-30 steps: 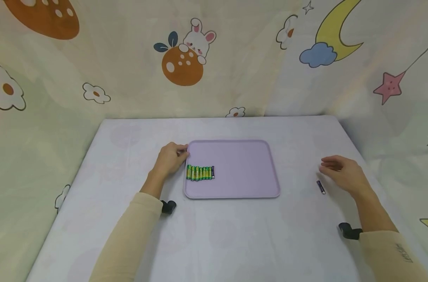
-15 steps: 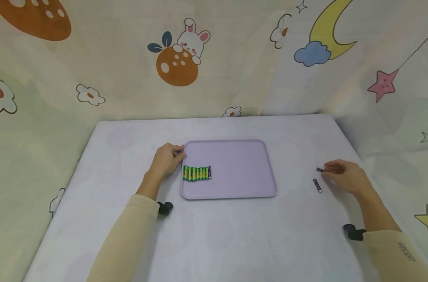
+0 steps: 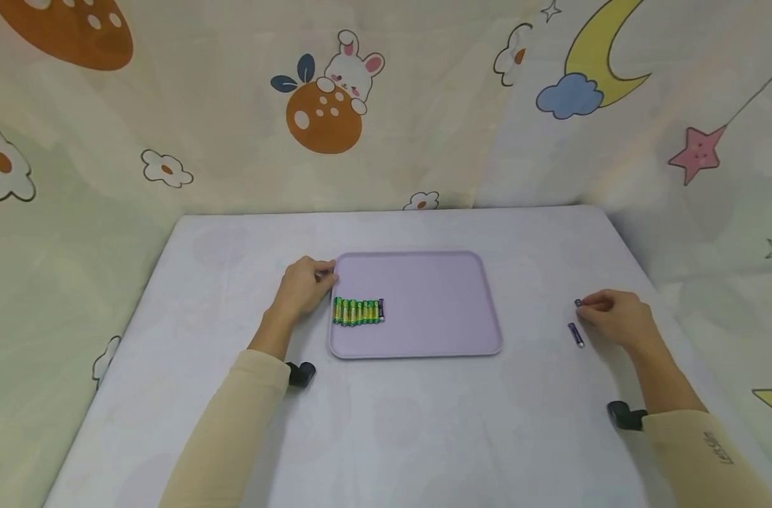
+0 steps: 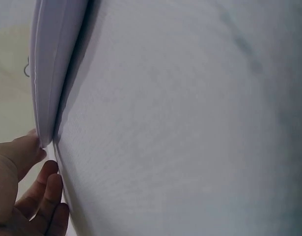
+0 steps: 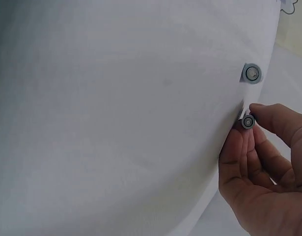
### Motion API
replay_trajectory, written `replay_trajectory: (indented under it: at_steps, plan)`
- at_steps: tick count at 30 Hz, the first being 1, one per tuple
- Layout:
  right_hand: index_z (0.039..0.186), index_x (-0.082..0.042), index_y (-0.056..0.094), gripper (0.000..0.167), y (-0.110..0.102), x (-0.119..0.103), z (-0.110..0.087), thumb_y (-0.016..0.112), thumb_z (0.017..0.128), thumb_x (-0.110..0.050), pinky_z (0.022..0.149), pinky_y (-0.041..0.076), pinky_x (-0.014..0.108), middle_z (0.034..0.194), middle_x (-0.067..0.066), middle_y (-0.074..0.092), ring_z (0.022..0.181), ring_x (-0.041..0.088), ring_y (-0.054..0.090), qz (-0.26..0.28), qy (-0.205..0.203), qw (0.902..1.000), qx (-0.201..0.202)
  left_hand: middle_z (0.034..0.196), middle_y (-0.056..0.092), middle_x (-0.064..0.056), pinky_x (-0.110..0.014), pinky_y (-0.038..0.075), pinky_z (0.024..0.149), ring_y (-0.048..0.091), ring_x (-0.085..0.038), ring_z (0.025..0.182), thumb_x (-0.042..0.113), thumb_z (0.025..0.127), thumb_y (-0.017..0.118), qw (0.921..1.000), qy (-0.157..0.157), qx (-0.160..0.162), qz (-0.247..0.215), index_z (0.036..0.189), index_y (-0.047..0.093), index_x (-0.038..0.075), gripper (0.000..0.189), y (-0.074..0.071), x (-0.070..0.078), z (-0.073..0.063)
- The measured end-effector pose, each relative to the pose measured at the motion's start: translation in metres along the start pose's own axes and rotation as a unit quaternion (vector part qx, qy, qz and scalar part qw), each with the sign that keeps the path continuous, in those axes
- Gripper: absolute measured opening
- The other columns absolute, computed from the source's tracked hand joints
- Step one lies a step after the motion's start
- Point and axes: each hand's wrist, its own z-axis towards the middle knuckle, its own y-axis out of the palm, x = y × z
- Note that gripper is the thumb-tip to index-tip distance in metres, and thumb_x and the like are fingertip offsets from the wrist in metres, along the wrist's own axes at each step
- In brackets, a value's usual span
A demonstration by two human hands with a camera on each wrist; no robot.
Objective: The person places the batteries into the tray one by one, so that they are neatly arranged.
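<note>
My left hand (image 3: pixel 300 288) grips the left rim of a lilac tray (image 3: pixel 424 303) near its far corner; in the left wrist view the thumb and fingertips (image 4: pixel 53 183) meet at the tray's edge (image 4: pixel 55 64). A row of several green-and-yellow batteries (image 3: pixel 354 312) lies against the tray's left side, with one dark battery (image 3: pixel 381 310) at its right end. My right hand (image 3: pixel 617 317), right of the tray, pinches a small dark battery (image 5: pixel 248 121) between thumb and fingers, its end facing the wrist camera. Another dark battery (image 3: pixel 576 335) lies on the table close by.
A white cloth covers the table (image 3: pixel 424 423). Behind and beside it hangs a curtain (image 3: pixel 233 106) printed with cartoon shapes. Each wrist carries a black camera (image 3: pixel 626 415).
My right hand has lowered to the dark battery beyond the loose one, taken hold of it and turned it slightly. The left hand stays at the tray's rim.
</note>
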Motion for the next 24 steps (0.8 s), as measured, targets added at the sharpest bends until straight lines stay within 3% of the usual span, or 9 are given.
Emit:
replay_trajectory:
  at_steps: [5,8,12,16,24]
  plan:
    - [0.125,0.005,0.064,0.045,-0.001,-0.006,-0.002,0.065,0.101,-0.033,0.073,0.051,0.033,0.116,0.025,0.068,0.097,0.030,0.065,0.050,0.034,0.9978,-0.029,0.123,0.063,-0.016,-0.043,0.050,0.087,0.060,-0.029,0.105,0.028,0.102,0.065,1.0000,-0.003,-0.002,-0.002,0.139,0.065,0.013,0.040,0.001,-0.001,0.001]
    - [0.132,0.004,0.061,0.053,-0.001,-0.011,-0.003,0.063,0.102,-0.039,0.080,0.053,0.030,0.127,0.026,0.065,0.095,0.015,0.066,0.095,0.044,0.9934,-0.047,0.122,0.063,-0.015,-0.042,0.050,0.086,0.059,-0.028,0.104,0.028,0.102,0.066,1.0000,-0.005,-0.002,-0.004,0.139,0.065,0.014,0.040,0.001,-0.001,0.002]
    - [0.138,0.007,0.056,0.057,0.001,-0.026,-0.004,0.061,0.103,-0.038,0.078,0.055,0.016,0.135,0.024,0.057,0.089,-0.005,0.062,0.167,0.032,0.9836,-0.058,0.123,0.063,-0.015,-0.042,0.050,0.087,0.060,-0.028,0.104,0.027,0.101,0.067,1.0000,-0.003,0.001,-0.005,0.139,0.065,0.013,0.040,0.000,-0.001,0.002]
    - [0.138,0.012,0.054,0.055,0.008,-0.045,-0.004,0.062,0.104,-0.031,0.080,0.055,0.013,0.129,0.017,0.056,0.089,-0.007,0.063,0.230,0.005,0.9705,-0.073,0.124,0.063,-0.014,-0.043,0.050,0.088,0.059,-0.028,0.105,0.028,0.101,0.067,1.0000,-0.006,0.001,-0.005,0.139,0.065,0.014,0.040,-0.001,-0.001,0.002]
    - [0.132,0.013,0.057,0.049,0.027,-0.080,0.000,0.067,0.101,-0.024,0.082,0.057,0.017,0.107,-0.007,0.064,0.088,-0.004,0.066,0.277,-0.019,0.9581,-0.072,0.123,0.062,-0.015,-0.043,0.050,0.090,0.059,-0.029,0.106,0.028,0.102,0.066,0.9999,-0.008,0.003,-0.008,0.140,0.064,0.013,0.041,0.001,-0.002,0.002]
